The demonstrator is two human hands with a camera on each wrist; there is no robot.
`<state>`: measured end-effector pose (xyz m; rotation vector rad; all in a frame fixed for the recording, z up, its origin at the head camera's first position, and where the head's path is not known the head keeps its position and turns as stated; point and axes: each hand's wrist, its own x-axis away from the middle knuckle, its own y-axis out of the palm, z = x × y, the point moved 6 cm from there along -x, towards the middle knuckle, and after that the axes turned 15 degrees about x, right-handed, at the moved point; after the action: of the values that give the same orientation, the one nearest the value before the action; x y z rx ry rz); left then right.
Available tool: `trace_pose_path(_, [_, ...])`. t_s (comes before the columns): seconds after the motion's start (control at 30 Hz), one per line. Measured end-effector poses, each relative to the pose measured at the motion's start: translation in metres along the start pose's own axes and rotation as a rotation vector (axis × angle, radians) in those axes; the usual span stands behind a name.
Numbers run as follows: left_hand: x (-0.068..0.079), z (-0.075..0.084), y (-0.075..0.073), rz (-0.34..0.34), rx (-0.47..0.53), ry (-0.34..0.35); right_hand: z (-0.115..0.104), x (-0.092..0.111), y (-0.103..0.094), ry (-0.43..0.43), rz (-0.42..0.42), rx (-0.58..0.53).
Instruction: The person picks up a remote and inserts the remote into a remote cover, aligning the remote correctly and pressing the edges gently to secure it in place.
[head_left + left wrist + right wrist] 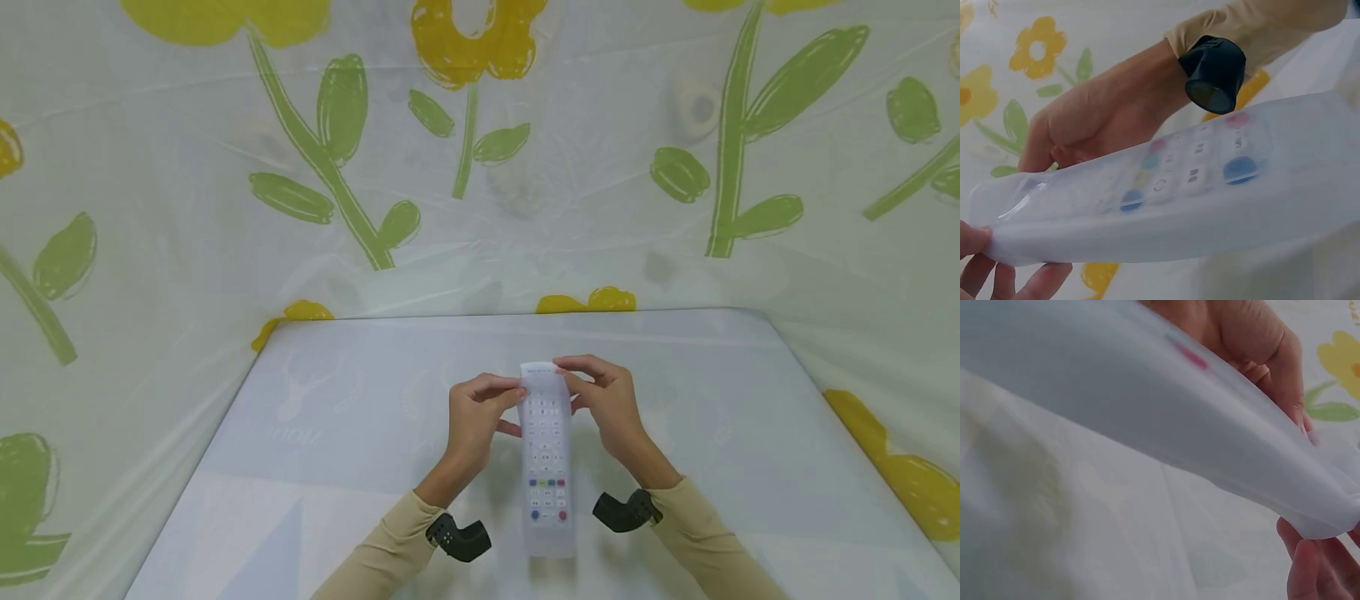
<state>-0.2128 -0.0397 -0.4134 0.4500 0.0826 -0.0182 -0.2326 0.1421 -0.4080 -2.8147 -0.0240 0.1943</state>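
Note:
A white remote control (546, 442) sits inside a translucent cover (550, 546), lengthwise in front of me and raised off the table. Its keys show through, with small coloured ones toward the near end. My left hand (476, 417) pinches the left edge close to the far end. On the opposite edge, my right hand (607, 404) grips the far right corner between thumb and fingers. In the left wrist view the cover (1310, 187) reaches past the remote's near end as a soft, bare length. The right wrist view shows mostly the cover's side (1166, 406), with right-hand fingertips (1305, 569) at its end.
A pale table (360, 467) with faint printed patterns lies under the hands. Behind and beside it hangs a curtain (585, 233) with yellow flowers and green leaves. Each wrist carries a black camera mount (459, 540) over a beige sleeve (382, 546).

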Motion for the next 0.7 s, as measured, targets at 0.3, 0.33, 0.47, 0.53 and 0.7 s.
trace_pose_path(0.3, [0.0001,-0.0048,0.0015,0.015,0.005,-0.060,0.0020,0.0038,0.0010,-0.011,0.012,-0.038])
trace_pose_path(0.33, [-0.0001,-0.0056,0.0023,0.005,-0.007,-0.072,0.0020,0.0042,0.0012,-0.010,0.014,-0.042])
trace_pose_path(0.47, [-0.0010,-0.0080,0.0057,-0.059,-0.058,-0.118,0.0012,0.0056,0.0021,-0.008,0.014,-0.037])
trace_pose_path(0.53, [-0.0008,-0.0078,0.0064,-0.088,-0.074,-0.124,0.0004,0.0063,0.0024,-0.017,-0.002,-0.018])
trace_pose_path(0.7, [-0.0022,-0.0047,0.0038,-0.107,-0.054,-0.114,-0.0007,0.0100,-0.0016,-0.093,-0.063,0.013])
